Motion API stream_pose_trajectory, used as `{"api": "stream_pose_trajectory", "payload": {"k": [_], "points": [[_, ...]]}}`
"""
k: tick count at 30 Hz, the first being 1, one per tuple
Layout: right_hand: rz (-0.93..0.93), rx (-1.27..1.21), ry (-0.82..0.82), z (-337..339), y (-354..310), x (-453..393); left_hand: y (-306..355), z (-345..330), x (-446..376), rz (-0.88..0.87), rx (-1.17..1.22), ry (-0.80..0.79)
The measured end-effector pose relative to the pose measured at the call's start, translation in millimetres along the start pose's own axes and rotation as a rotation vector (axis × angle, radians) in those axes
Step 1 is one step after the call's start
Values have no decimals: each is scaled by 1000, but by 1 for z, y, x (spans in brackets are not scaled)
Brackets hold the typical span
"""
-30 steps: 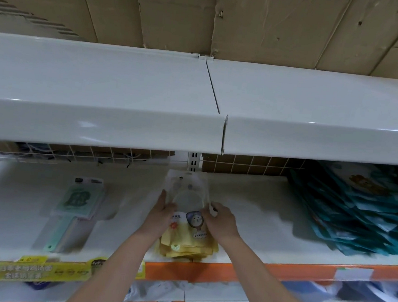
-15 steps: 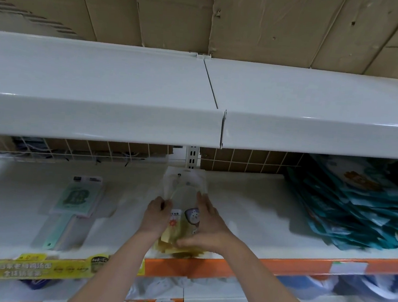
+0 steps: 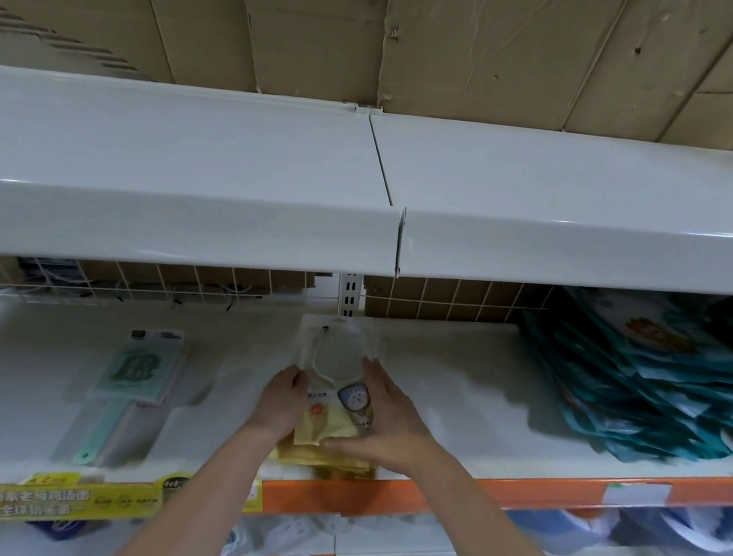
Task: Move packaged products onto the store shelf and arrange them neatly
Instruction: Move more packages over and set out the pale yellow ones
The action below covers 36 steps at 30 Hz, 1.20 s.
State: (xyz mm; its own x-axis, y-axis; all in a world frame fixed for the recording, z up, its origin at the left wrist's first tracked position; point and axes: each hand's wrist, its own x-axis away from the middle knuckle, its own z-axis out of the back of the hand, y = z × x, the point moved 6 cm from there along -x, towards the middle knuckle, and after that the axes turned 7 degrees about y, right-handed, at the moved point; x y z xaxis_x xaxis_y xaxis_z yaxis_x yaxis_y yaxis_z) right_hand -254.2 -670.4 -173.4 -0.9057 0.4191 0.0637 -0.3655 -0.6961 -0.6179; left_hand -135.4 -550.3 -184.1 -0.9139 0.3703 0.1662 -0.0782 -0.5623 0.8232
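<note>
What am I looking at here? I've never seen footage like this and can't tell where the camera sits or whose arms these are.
There is no machine. The camera is worn on a person's head and looks forward and down, so the two bare arms reaching in from the bottom are the wearer's own.

They stand at a white store shelf with an orange front edge. The left hand and right hand bracket a small stack of yellow packets in clear wrapping, one hand on each side, as if squaring it up. The left fingers curl at the stack's edge; the right hand lies flatter against it.

To the left lie pale green packaged items. To the right is a slumped pile of teal packages. Above is another white shelf, with cardboard behind it.
</note>
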Motion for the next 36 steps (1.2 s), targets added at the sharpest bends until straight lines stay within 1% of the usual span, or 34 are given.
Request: {"api": "stream_pose_trajectory", "payload": {"k": [1, 4, 5, 6, 7, 8, 10, 12, 13, 14, 16, 18, 20, 21, 24, 26, 27, 29, 31, 34, 36], "points": [[-23, -98, -3, -1, 2, 0, -3, 0, -1, 9, 26, 11], [-181, -579, 33, 4, 11, 2, -4, 3, 1, 36, 166, 35], [-248, -646, 34, 6, 12, 4, -3, 2, 2, 42, 206, 30], [-302, -601, 19, 7, 13, 6, -2, 0, 3, 42, 235, 15], [-330, -505, 1, 7, 16, 5, 1, -2, 6, 27, 270, -7], [-320, -380, 5, 9, 15, 6, 4, -4, 8, 19, 307, -27], [-234, -132, 98, 15, 7, 6, 6, -8, 10, 17, 354, -41], [-217, 74, 230, 26, 3, 7, 4, -11, 9, 41, 367, -55], [-224, 128, 279, 30, 6, 7, 2, -12, 8, 54, 379, -60], [-235, 144, 295, 30, 9, 5, -1, -12, 9, 66, 400, -60], [-261, 81, 272, 27, 12, 1, -9, -13, 4, 84, 427, -42], [-240, 48, 219, 23, 9, 0, -11, -13, 5, 98, 443, -48], [-180, 136, 217, 25, 2, 0, -10, -16, 9, 141, 440, -81], [-181, 158, 240, 27, -1, 1, -10, -18, 11, 147, 432, -94], [-261, 90, 280, 29, 8, 0, -9, -18, 13, 125, 416, -98], [-316, 50, 272, 27, 15, -1, -11, -16, 8, 135, 408, -110], [-331, 26, 260, 26, 17, -2, -13, -14, 6, 136, 407, -106], [-363, -107, 220, 21, 19, -4, -11, -12, 6, 121, 406, -97], [-380, -223, 142, 15, 14, -4, -15, -16, 3, 134, 417, -111], [-314, -202, 82, 9, 4, -7, -17, -14, 8, 141, 421, -79], [-303, -206, 57, 4, 3, -8, -20, -13, 7, 141, 419, -88]]}}
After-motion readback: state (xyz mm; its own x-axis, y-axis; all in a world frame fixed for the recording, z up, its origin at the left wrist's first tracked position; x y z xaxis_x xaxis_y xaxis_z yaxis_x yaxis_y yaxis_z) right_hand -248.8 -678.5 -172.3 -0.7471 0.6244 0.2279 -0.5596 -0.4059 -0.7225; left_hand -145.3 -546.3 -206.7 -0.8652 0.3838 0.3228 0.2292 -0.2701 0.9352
